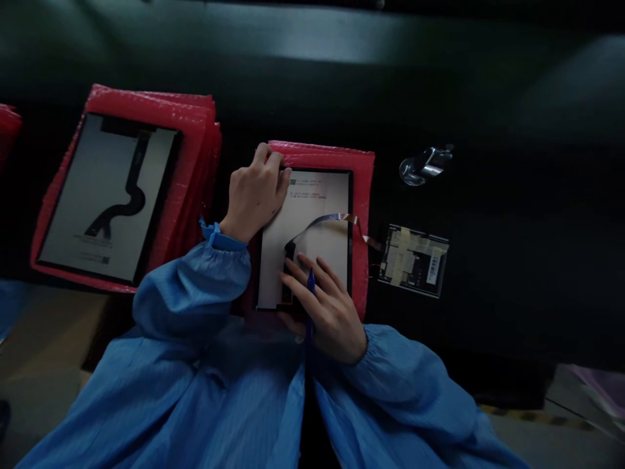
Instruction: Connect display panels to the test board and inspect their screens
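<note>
A display panel (312, 195) lies back side up on red bubble-wrap sheets (362, 176). My left hand (256, 192) is bent over the panel's upper left corner, gripping its edge with the thumb by the printed labels. Across the panel's lower part rests my right hand (334, 309), its fingertips on the dark flex cable near the bottom edge. A blue pen (309, 312) is held among the right hand's fingers, one end pointing away from me. From the panel a thin ribbon cable (322, 220) arches right to a small taped circuit board (415, 260).
To the left, another display panel (105, 195) with a black flex cable sits on a stack of red bubble-wrap sheets (195, 156). A shiny metal piece (426, 165) lies on the dark table (527, 247) beyond the board. More red wrap (7, 130) shows at the far left.
</note>
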Tool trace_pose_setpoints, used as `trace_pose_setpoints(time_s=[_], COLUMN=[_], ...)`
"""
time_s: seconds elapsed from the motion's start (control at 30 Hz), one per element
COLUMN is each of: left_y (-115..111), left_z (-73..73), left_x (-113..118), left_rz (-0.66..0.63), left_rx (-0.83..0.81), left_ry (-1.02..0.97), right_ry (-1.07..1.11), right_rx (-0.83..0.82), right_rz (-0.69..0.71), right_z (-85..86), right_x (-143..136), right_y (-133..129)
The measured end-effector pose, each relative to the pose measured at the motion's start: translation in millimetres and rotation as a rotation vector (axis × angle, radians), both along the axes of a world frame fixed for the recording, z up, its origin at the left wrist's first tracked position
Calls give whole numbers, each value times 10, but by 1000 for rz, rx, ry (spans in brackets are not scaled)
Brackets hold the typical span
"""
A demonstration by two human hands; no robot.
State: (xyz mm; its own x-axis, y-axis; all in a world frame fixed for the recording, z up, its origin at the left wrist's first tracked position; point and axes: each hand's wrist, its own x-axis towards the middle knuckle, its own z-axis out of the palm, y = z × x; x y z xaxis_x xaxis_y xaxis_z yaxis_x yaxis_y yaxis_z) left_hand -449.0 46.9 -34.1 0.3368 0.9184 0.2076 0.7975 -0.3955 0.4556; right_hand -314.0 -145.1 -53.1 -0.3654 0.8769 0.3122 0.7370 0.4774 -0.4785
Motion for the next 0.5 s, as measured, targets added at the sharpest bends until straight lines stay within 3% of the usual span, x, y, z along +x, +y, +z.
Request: trace_pose_setpoints(time_s=[0.27, 0.5], left_y=[105, 162], left_z=[-78, -133], left_x=[-19, -115], left_rz=[40, 10], left_rx=[22, 50], left_ry=[-18, -299], right_ry=[-169, 44], right_rx=[79, 62], right_rz=[-6, 13], right_z=[-37, 215], right_x=[-22, 144], right_y=[-16, -15])
